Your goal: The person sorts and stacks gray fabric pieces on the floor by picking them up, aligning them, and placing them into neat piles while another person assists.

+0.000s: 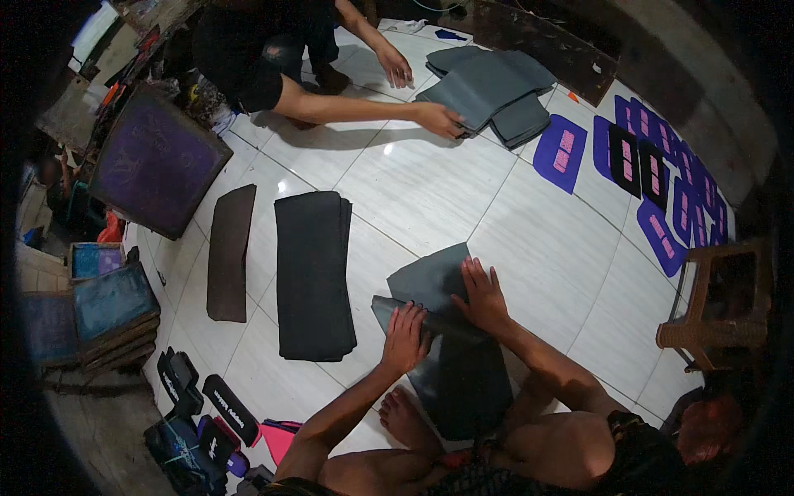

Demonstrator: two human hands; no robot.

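Note:
Dark grey sheets of smooth, flexible material [462, 378] lie on the white tiled floor between my legs, partly folded or overlapping. My left hand [406, 335] rests palm down on their left part, fingers slightly spread. On the upper right edge of the grey piece, my right hand [484, 294] lies flat with its fingers apart. Left of my hands is a stack of long black rectangular pieces [313, 276], and beyond it a narrower dark brown piece [231, 254]. Across the floor, another person's hand [440, 119] touches a pile of grey sheets [487, 90].
Purple and black cut panels with pink print [560, 152] are spread at the right, near a brown plastic stool [713, 335]. Framed printing screens [118, 304] are stacked at the left, below a large purple-faced frame [158, 161]. Small printed black pieces [231, 409] lie lower left.

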